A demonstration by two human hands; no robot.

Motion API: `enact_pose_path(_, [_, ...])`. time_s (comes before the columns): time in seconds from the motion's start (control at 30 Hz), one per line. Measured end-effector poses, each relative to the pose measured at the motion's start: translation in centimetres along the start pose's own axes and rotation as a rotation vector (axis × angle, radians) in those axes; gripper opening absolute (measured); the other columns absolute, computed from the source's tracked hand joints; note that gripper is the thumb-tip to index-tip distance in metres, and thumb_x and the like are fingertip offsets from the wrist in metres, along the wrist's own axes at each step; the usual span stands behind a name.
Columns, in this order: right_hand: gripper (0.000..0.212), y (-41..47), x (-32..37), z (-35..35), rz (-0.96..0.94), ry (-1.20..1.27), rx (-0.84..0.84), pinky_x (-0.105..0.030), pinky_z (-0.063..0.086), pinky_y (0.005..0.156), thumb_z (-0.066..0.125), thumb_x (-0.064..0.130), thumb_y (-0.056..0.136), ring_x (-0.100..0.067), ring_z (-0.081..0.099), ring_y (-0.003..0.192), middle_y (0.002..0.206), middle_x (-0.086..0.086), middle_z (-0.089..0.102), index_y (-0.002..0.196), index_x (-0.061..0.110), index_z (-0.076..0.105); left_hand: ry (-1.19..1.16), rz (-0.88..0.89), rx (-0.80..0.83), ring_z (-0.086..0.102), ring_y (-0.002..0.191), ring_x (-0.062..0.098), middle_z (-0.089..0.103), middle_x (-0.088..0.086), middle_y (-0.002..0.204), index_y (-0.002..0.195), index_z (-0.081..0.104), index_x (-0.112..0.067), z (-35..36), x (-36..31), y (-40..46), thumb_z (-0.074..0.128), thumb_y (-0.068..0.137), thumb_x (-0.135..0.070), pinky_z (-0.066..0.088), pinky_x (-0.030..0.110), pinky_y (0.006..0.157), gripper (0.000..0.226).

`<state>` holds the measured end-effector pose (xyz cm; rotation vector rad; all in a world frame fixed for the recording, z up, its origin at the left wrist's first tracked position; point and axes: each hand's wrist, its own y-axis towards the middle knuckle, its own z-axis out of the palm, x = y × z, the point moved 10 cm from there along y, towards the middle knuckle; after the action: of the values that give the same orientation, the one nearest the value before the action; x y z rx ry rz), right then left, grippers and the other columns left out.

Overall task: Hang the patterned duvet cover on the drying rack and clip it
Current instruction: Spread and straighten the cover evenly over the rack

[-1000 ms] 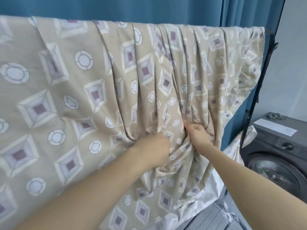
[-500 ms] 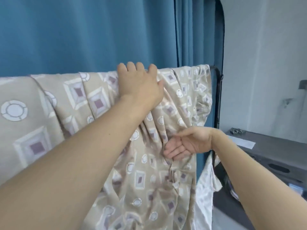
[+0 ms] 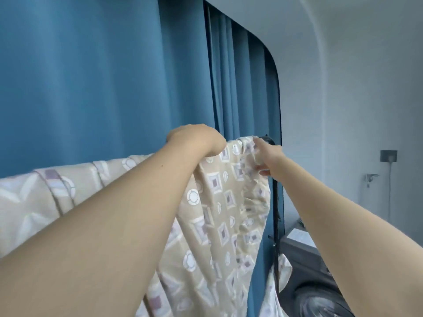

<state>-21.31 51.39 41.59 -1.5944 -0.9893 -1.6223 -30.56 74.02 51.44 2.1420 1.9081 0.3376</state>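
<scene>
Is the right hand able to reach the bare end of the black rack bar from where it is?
Probably yes: the right hand grips the duvet cover's edge right beside the exposed rack bar, nothing between.

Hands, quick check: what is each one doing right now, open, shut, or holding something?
Left hand: curled over the top edge of the patterned duvet cover at the rack bar, gripping it.
Right hand: pinching the duvet cover's corner beside the drying rack.

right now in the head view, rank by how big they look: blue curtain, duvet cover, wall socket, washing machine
1. blue curtain
2. duvet cover
3. washing machine, partly hidden by the arm
4. wall socket
</scene>
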Motion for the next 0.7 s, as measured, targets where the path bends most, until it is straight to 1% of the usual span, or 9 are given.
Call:
enact_pose_path(0.07, [0.094, 1.8, 0.8, 1.1, -0.013, -0.037, 0.021, -0.043, 0.048, 0.09, 0.062, 0.069, 0.074, -0.033, 0.056, 0.111, 0.123, -0.008, 0.055, 0.141, 0.01, 0.034, -0.04, 0.044, 0.072, 0.053, 0.096, 0.028, 0.053, 0.004, 0.103, 0.102, 0.052, -0.015, 1.1, -1.7, 1.1, 0.033, 0.096, -0.017, 0.041, 0.033, 0.08, 0.02])
enact_pose_path(0.1, [0.089, 2.4, 1.2, 1.8, -0.029, -0.072, 0.053, -0.042, 0.044, 0.094, 0.061, 0.067, 0.077, -0.032, 0.052, 0.114, 0.126, -0.009, 0.053, 0.139, 0.008, 0.039, -0.037, 0.049, 0.075, 0.051, 0.093, 0.027, 0.051, 0.005, 0.099, 0.099, 0.05, -0.015, 1.4, -2.1, 1.4, 0.034, 0.097, -0.014, 0.04, 0.032, 0.078, 0.016])
enact_pose_path(0.17, [0.056, 2.7, 2.0, 2.4, -0.1, -0.117, 0.078, -0.038, 0.044, 0.081, 0.053, 0.057, 0.088, -0.031, 0.052, 0.102, 0.109, -0.006, 0.057, 0.116, 0.009, 0.055, -0.025, 0.021, 0.018, 0.049, 0.084, 0.025, 0.048, 0.003, 0.085, 0.09, 0.048, -0.01, 1.3, -2.0, 2.0, 0.038, 0.097, -0.013, 0.039, 0.029, 0.068, 0.012])
enact_pose_path(0.23, [0.029, 2.5, 3.3, 1.6, -0.229, -0.162, 0.01, -0.029, 0.043, 0.063, 0.048, 0.041, 0.093, -0.027, 0.052, 0.083, 0.081, -0.001, 0.055, 0.082, 0.015, 0.054, -0.071, -0.047, -0.059, 0.047, 0.071, 0.023, 0.046, 0.002, 0.075, 0.079, 0.047, -0.008, 1.0, -1.0, 2.3, 0.045, 0.094, -0.013, 0.034, 0.028, 0.054, 0.016])
enact_pose_path(0.37, [0.028, 3.1, -0.3, -1.8, -0.289, -0.125, -0.109, -0.026, 0.029, 0.053, 0.043, 0.019, 0.084, -0.02, 0.035, 0.055, 0.057, 0.003, 0.037, 0.058, 0.019, 0.035, -0.19, -0.045, -0.292, 0.046, 0.063, 0.025, 0.045, 0.01, 0.07, 0.066, 0.039, -0.011, -0.1, -0.9, 1.8, 0.047, 0.082, -0.002, 0.028, 0.029, 0.048, 0.021])
enact_pose_path(0.47, [0.03, 4.3, -5.8, -4.2, -0.261, -0.259, -0.142, -0.028, 0.029, 0.054, 0.042, 0.022, 0.084, -0.021, 0.034, 0.054, 0.055, 0.001, 0.036, 0.055, 0.017, 0.033, -0.145, 0.152, -0.481, 0.049, 0.088, 0.033, 0.049, 0.01, 0.08, 0.069, 0.046, -0.011, -0.2, -4.5, 1.1, 0.047, 0.08, -0.001, 0.032, 0.033, 0.067, 0.014])
enact_pose_path(0.53, [0.034, 4.8, -8.8, -5.5, -0.251, -0.416, -0.162, -0.028, 0.034, 0.056, 0.04, 0.026, 0.088, -0.025, 0.045, 0.058, 0.058, -0.002, 0.047, 0.056, 0.013, 0.04, -0.074, 0.27, -0.492, 0.048, 0.104, 0.033, 0.058, 0.007, 0.099, 0.09, 0.062, -0.015, 1.9, -8.0, 1.0, 0.052, 0.085, -0.01, 0.032, 0.037, 0.081, 0.012])
enact_pose_path(0.6, [0.034, 5.1, -12.4, -7.3, -0.174, -0.62, -0.158, -0.029, 0.039, 0.059, 0.038, 0.029, 0.092, -0.029, 0.054, 0.069, 0.071, -0.006, 0.058, 0.066, 0.012, 0.052, -0.146, 0.323, -0.374, 0.048, 0.113, 0.031, 0.06, 0.007, 0.112, 0.097, 0.065, -0.017, 5.9, -10.5, 1.0, 0.054, 0.087, -0.014, 0.033, 0.038, 0.094, 0.015])
enact_pose_path(0.7, [0.035, 5.9, -18.5, -9.4, 0.003, -0.957, 0.003, -0.034, 0.049, 0.074, 0.034, 0.028, 0.098, -0.032, 0.06, 0.089, 0.098, -0.013, 0.063, 0.1, 0.007, 0.062, -0.402, 0.299, -0.145, 0.053, 0.108, 0.028, 0.062, 0.008, 0.101, 0.079, 0.059, -0.016, 13.2, -11.7, 1.3, 0.054, 0.089, -0.01, 0.038, 0.032, 0.094, 0.013])
